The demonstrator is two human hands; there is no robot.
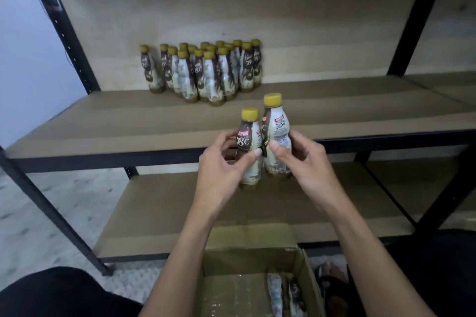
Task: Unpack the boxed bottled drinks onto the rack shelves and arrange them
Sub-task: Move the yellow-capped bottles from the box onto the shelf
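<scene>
My left hand grips a coffee bottle with a yellow cap and brown-white label. My right hand grips a second, matching bottle right beside it, slightly higher. Both bottles are upright and held in the air just in front of the middle shelf, their sides touching. A cluster of several same bottles stands at the back of that shelf. Below my arms lies an open cardboard box with a few bottles lying in its right side.
The rack has black metal posts and a lower shelf under the middle one. A second rack section adjoins on the right. My dark-clothed knee is at bottom left, a sandalled foot right of the box.
</scene>
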